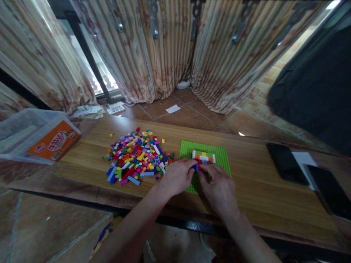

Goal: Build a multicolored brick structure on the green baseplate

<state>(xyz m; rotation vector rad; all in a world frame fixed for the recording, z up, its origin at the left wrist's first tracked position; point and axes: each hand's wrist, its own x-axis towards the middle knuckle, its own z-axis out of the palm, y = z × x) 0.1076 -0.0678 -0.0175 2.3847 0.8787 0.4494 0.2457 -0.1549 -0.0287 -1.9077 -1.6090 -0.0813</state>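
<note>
My left hand (178,176) is closed, its fingertips pinching a small blue brick (195,167) above the green baseplate (225,159). Right beside it, my right hand (218,183) has thumb and fingers closed on a red brick (200,166). The two bricks are close together; whether they are joined is hidden by my fingers. Just behind my fingertips, a low block of white, yellow, orange and blue bricks (203,156) stands on the baseplate. My hands cover the front part of the plate.
Left of the baseplate lies a wide pile of loose coloured bricks (139,155) on the wooden table (255,190). A clear plastic box (30,124) with an orange label stands at the far left. Two dark phones (286,163) and white paper (304,160) lie at the right.
</note>
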